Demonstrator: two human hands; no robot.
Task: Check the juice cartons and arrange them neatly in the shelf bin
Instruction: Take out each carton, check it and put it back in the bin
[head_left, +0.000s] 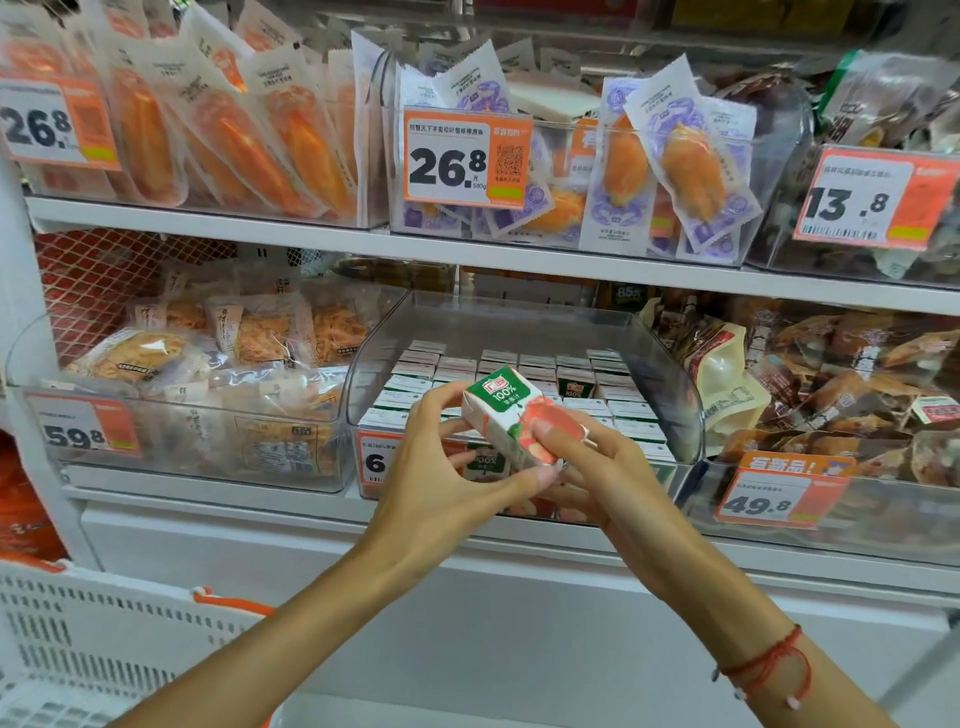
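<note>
Carton (511, 415): 1, tilted | hands: 2, left (439, 467), right (597, 470), gripping it

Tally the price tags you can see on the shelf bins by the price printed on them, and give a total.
26.8 tags: 2
13.8 tag: 1
59.8 tag: 1
49.8 tag: 1
Tag on the juice bin, price hidden by the left hand: 1
Total: 6

I hold one small white-and-green juice carton (511, 415). Clear plastic shelf bins (519, 317): six visible. Orange price tags (467, 158): six. Binned cartons (519, 364): too many to count.
</note>
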